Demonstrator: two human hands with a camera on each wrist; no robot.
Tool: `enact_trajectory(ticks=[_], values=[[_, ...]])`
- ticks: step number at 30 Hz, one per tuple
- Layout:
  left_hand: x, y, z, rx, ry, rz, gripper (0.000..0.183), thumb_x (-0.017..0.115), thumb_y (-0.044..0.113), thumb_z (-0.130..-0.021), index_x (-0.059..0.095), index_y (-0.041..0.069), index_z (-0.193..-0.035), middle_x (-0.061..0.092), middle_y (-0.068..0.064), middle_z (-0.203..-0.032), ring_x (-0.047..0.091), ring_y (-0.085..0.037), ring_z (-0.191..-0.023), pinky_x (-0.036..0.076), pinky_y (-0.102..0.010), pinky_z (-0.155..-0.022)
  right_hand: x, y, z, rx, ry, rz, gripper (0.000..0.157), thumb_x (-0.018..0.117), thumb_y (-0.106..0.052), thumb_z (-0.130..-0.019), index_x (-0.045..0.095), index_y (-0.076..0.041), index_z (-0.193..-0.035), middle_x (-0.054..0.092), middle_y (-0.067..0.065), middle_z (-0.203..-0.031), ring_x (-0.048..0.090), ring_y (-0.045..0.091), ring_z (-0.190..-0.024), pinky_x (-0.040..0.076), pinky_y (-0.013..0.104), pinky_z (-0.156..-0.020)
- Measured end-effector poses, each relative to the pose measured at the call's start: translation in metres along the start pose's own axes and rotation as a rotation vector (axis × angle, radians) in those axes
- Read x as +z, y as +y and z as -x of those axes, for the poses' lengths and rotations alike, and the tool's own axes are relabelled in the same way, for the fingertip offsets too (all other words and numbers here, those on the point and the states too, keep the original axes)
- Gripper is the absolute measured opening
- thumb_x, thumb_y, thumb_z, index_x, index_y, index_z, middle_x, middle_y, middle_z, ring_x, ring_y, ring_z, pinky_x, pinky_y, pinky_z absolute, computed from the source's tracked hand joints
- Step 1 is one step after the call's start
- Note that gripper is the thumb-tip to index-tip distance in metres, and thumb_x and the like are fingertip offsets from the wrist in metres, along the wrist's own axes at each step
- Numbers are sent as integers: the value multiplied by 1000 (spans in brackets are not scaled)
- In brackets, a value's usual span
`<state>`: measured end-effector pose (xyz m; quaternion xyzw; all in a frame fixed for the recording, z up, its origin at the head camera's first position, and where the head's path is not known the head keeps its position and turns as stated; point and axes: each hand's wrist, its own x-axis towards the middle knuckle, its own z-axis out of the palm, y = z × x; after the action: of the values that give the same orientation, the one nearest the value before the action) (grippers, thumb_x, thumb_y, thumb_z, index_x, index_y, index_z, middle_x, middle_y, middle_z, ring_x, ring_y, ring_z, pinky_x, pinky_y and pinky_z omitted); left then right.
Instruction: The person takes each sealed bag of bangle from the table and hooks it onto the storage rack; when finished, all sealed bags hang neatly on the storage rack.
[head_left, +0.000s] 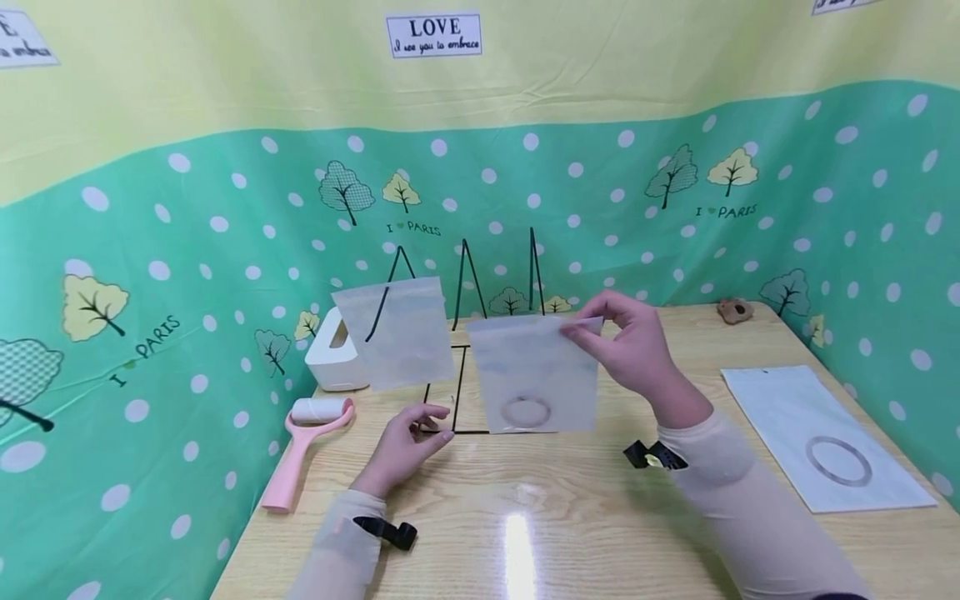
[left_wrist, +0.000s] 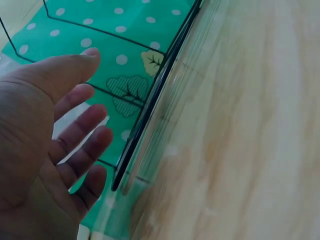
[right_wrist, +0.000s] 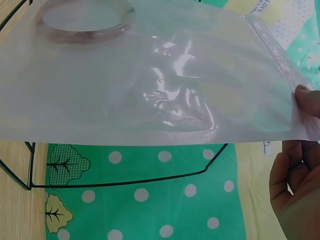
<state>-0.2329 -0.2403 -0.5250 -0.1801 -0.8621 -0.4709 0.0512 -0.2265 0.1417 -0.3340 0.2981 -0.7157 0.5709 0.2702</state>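
Observation:
My right hand [head_left: 633,346] pinches the top right corner of a translucent zip bag [head_left: 536,362], thumb in front. The bag hangs upright, with a ring-shaped bangle [head_left: 549,412] lying low inside it. In the right wrist view the bag's glossy face [right_wrist: 125,100] fills the upper part. Behind it stands a black wire rack [head_left: 532,258] with pointed uprights. Another translucent bag [head_left: 408,333] is on the rack's left upright. Low at the rack's front, my left hand [head_left: 401,450] holds nothing; its fingers are loosely bent beside the wire base [left_wrist: 150,95].
A pink lint roller [head_left: 292,467] lies at the left, with a white tissue box [head_left: 333,367] behind it. On the right, a larger white pouch [head_left: 772,417] with a ring lies flat. A small brown object [head_left: 735,311] sits at the back right, near the dotted green curtain [head_left: 600,217].

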Motion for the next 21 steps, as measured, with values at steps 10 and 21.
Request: enact_trajectory(ticks=[10, 21], values=[[12, 14, 0, 121, -15, 109, 34, 80, 20, -96, 71, 9, -127, 71, -12, -121, 68, -28, -106, 55, -39, -89, 17, 23, 2, -19, -7, -34, 21, 86, 9, -81, 72, -7, -83, 65, 5, -76, 55, 15, -73, 47, 29, -73], [18, 27, -1, 108, -31, 167, 21, 81, 16, -94, 75, 19, -113, 74, -1, -104, 69, -21, -98, 56, -43, -89, 36, 23, 2, -42, -23, -42, 20, 87, 3, -83, 73, -11, -84, 65, 0, -76, 54, 16, -73, 46, 28, -68]])
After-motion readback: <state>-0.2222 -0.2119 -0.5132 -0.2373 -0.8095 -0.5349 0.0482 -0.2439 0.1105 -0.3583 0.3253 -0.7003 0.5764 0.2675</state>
